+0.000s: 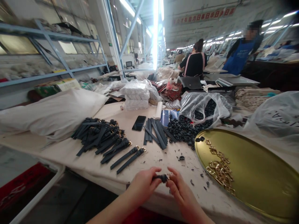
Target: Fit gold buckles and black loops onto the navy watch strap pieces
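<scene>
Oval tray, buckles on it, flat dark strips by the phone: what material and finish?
Oval tray: probably metal, gold-toned satin; soft sheen across it.
Buckles: likely plated metal, shiny gold; bright glints on the slim frames.
Flat dark strips: leather or synthetic, can't tell which; fairly matte, only dull highlights.

Counter (133, 133): pale matt covering, cloth-like, faintly creased. Clock positions from mid-view.
Buckled straps (99, 137), 8 o'clock: dark, leather-look, smooth, mostly matt.
Flat strips (158, 132), 5 o'clock: dark, leather-look, matt.
Loops (187, 132), 4 o'clock: dark, leather-look, low sheen.
Loose buckles (220, 171), 4 o'clock: gold-toned metal, shiny.
Tray (259, 174), 4 o'clock: gold-coloured, metallic-looking, smooth, softly glossy.
Phone (139, 123), 8 o'clock: glass-like, glossy black.
Bag (191, 104), 3 o'clock: translucent plastic, crinkled.
Sack (58, 109), 9 o'clock: white, matt, wrinkled.
</scene>
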`<state>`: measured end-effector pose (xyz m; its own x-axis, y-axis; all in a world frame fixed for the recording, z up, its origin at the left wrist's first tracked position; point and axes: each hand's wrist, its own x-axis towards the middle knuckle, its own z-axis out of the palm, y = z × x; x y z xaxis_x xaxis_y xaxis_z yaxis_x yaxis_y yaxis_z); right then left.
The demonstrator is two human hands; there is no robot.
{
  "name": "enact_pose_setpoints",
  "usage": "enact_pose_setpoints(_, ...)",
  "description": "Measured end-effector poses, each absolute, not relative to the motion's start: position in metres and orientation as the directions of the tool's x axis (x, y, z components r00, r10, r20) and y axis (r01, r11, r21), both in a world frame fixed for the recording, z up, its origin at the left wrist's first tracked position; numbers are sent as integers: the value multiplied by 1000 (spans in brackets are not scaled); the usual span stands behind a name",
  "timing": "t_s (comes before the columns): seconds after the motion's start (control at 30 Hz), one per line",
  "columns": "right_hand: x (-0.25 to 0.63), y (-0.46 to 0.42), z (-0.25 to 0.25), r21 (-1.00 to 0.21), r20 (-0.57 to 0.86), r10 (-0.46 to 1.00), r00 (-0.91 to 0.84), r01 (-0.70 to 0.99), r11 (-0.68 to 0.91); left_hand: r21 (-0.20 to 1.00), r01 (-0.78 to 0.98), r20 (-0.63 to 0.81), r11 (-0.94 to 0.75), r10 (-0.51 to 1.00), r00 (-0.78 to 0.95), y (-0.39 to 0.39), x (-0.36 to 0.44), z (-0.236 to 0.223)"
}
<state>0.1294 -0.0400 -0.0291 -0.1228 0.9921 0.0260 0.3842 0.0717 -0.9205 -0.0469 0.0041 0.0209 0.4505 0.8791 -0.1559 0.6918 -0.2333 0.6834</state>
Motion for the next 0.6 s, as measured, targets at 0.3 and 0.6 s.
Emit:
enact_pose_setpoints(0.3, 142, -27, -48, -809, 116, 987, -110, 566, 158, -129, 916, 284, -380, 871, 402, 87, -135, -27)
enact_pose_setpoints(0.6, 158, -21, -57, -761, 256, 964, -71, 600, 246, -178, 964, 363, -196, 898, 249, 144, -171, -22)
